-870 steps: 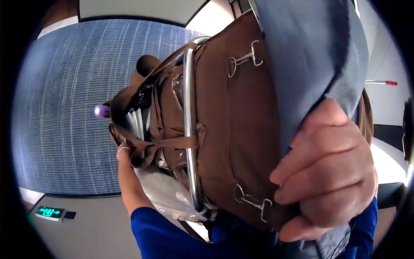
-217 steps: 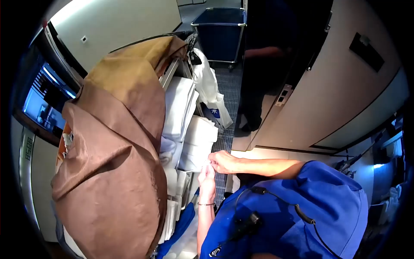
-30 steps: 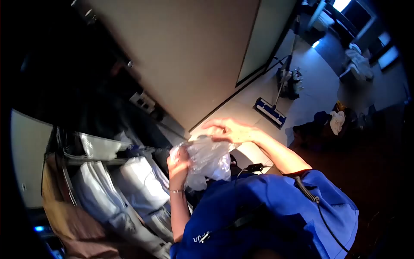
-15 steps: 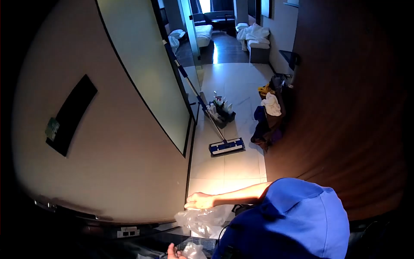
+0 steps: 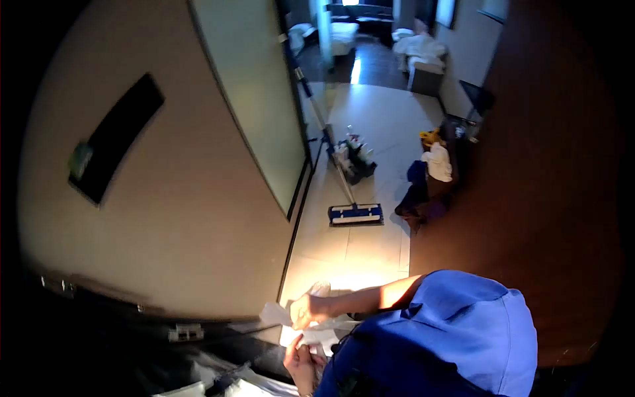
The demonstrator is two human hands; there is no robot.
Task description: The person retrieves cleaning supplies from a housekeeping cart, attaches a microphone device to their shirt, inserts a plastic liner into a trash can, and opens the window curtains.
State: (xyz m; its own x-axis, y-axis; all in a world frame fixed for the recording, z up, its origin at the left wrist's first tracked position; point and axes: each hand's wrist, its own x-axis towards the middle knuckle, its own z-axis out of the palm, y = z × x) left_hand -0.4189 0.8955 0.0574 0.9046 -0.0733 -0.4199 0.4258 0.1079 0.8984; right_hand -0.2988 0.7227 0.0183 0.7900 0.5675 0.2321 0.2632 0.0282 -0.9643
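At the bottom centre, a crumpled translucent plastic bag lies around both hands. My right hand has its fingers closed on the bag, below the brightly lit floor. Just below it, my left hand is close to the right one, its fingers bent against the same plastic. Part of the bag shows beyond the right hand, and part is hidden behind the hands and the blue sleeve.
A flat mop stands on the tiled floor, by a caddy of bottles. Clothes or cloths are heaped at right. A door is at left, a brown surface at right, and white folded linens at the bottom.
The view has swung from the linen cart toward the room's entrance. Since half a second ago, the left hand has come up into fuller view, closer to the right hand.
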